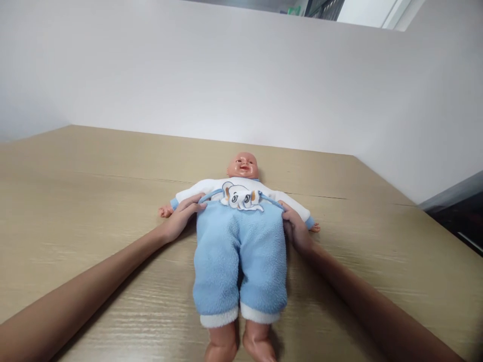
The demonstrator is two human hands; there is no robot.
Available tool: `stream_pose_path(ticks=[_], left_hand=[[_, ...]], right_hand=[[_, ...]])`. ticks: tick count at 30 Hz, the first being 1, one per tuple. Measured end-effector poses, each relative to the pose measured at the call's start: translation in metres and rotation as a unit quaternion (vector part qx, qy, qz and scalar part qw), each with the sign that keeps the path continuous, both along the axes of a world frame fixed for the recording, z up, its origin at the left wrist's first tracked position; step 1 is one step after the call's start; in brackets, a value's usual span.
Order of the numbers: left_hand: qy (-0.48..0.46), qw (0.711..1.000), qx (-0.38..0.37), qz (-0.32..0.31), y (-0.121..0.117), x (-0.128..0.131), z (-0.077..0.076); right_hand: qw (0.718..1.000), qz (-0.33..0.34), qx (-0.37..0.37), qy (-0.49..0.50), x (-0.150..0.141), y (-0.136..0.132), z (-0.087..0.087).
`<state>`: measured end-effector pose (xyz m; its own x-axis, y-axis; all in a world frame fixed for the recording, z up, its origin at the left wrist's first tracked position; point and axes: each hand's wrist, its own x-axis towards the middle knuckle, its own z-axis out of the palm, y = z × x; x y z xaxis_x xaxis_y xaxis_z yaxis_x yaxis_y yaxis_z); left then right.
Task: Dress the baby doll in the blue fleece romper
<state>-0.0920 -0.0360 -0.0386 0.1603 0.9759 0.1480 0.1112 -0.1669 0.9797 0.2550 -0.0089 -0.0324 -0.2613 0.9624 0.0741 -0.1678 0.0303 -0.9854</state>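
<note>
A baby doll (243, 165) lies on its back on the table, head away from me and arms spread out. It wears a white top (209, 185) with blue cuffs and light-blue fleece trousers (241, 251) with white hems. A white elephant patch (241, 197) sits at the chest, over the top of the trousers. My left hand (184, 215) is closed on the trousers' waist edge at one side. On the opposite side, my right hand (296, 226) pinches the same waist edge. Blue trim stretches from the patch toward both hands. Some fingertips are hidden by the cloth.
The wood-grain table (113, 201) has a seam running across it behind the doll's arms. A pale wall or partition (211, 75) rises along the far edge. At the right, a dark object (460, 211) stands beyond the table's side.
</note>
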Motion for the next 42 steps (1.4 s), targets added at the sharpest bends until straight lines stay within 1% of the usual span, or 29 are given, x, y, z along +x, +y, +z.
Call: stream_pose_path(ticks=[3, 5, 6, 8, 10, 13, 15, 16, 17, 19, 20, 21, 23, 24, 26, 30, 34, 39, 42], left_hand=[[-0.055, 0.998, -0.02, -0.012, -0.004, 0.007, 0.012], [-0.06, 0.998, -0.015, -0.001, -0.006, 0.012, 0.017], [-0.051, 0.999, -0.012, 0.007, -0.006, 0.013, 0.018], [-0.011, 1.0, -0.009, 0.014, -0.006, 0.012, 0.018], [0.062, 0.998, 0.007, 0.016, -0.006, 0.008, 0.015], [0.177, 0.982, 0.061, 0.02, -0.007, 0.002, 0.01], [0.193, 0.979, 0.066, 0.019, -0.01, 0.002, 0.008], [0.179, 0.982, 0.054, 0.019, -0.011, 0.004, 0.008], [0.153, 0.987, 0.035, 0.021, -0.012, 0.006, 0.007], [0.069, 0.997, -0.013, 0.027, -0.014, 0.014, 0.007], [0.013, 0.999, -0.037, 0.034, -0.014, 0.019, 0.006], [-0.047, 0.996, -0.06, 0.042, -0.015, 0.024, 0.005], [-0.152, 0.982, -0.094, 0.065, -0.015, 0.034, 0.004], [-0.188, 0.974, -0.101, 0.077, -0.015, 0.039, 0.004], [-0.223, 0.965, -0.101, 0.089, -0.015, 0.045, 0.004], [-0.243, 0.961, -0.111, 0.066, -0.014, 0.046, 0.006], [-0.232, 0.966, -0.109, 0.035, -0.011, 0.041, 0.003], [-0.173, 0.983, -0.062, -0.018, -0.003, 0.03, -0.003], [-0.091, 0.995, -0.025, -0.018, 0.0, 0.021, -0.001]], right_hand=[[0.999, 0.009, 0.021, 0.025, -0.003, 0.002, 0.01], [0.999, 0.015, 0.027, 0.034, -0.007, 0.004, 0.014], [0.999, 0.018, 0.03, 0.023, -0.007, 0.005, 0.014], [0.999, 0.025, 0.036, -0.024, -0.004, 0.008, 0.012], [0.993, 0.03, 0.058, -0.098, 0.003, 0.008, 0.009], [0.972, 0.025, 0.105, -0.209, 0.014, 0.004, 0.003], [0.966, 0.014, 0.109, -0.235, 0.015, 0.001, 0.0], [0.971, 0.011, 0.097, -0.219, 0.012, -0.001, -0.003], [0.981, 0.003, 0.073, -0.177, 0.008, -0.002, -0.006], [0.998, -0.013, 0.014, -0.066, -0.003, -0.002, -0.012], [1.0, -0.019, -0.012, -0.018, -0.008, -0.002, -0.015], [0.999, -0.024, -0.033, 0.019, -0.012, -0.001, -0.017], [0.997, -0.027, -0.055, 0.053, -0.017, -0.001, -0.019], [0.996, -0.024, -0.058, 0.059, -0.018, -0.001, -0.019], [0.996, -0.022, -0.057, 0.069, -0.017, 0.001, -0.018], [0.998, -0.023, -0.022, 0.051, -0.013, 0.006, -0.02], [0.999, -0.029, -0.018, 0.034, -0.012, 0.011, -0.025], [0.999, -0.036, -0.015, 0.03, -0.013, 0.011, -0.026], [0.999, -0.027, -0.016, 0.043, -0.013, 0.009, -0.024]])
